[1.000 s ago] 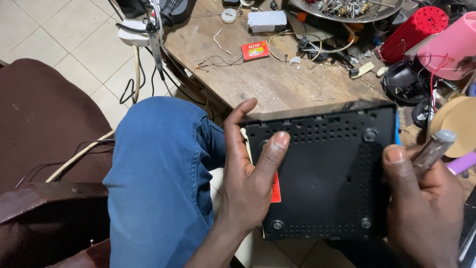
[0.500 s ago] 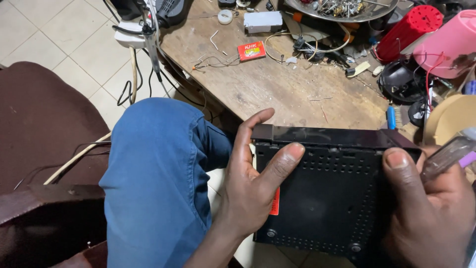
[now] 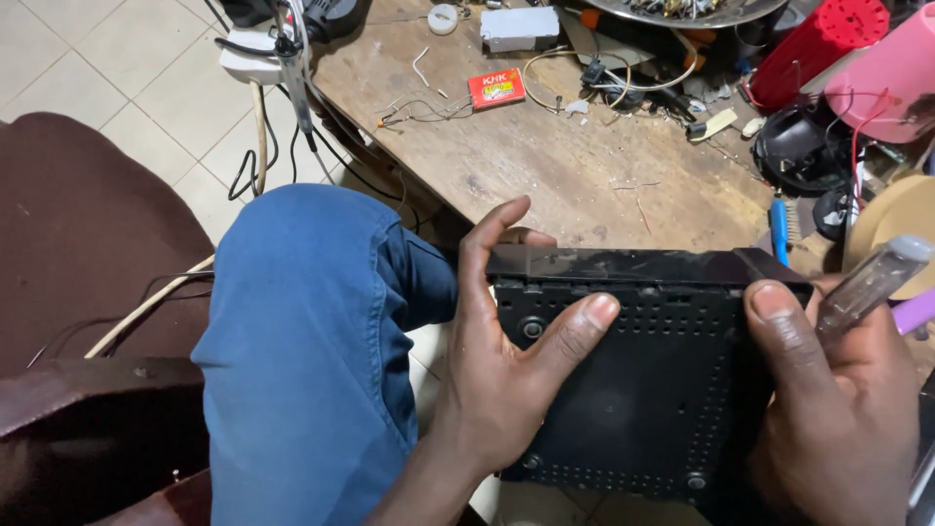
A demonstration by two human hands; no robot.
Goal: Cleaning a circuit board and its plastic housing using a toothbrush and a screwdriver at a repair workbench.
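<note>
Head view: at lower right of the frame, left hand (image 3: 506,390) and right hand (image 3: 838,409), its grip also closed on a screwdriver (image 3: 872,282), clasp the upturned black box (image 3: 643,390), apparently steadying it for unscrewing.

You have a flat black box (image 3: 643,390) of an electronic device, turned underside up: a metal plate pierced with rows of small vent holes, round screw points near its corners. Its glossy, scuffed front strip faces the wooden bench. It sits tilted over your lap, just beside your knee, its near edge partly hidden
</note>
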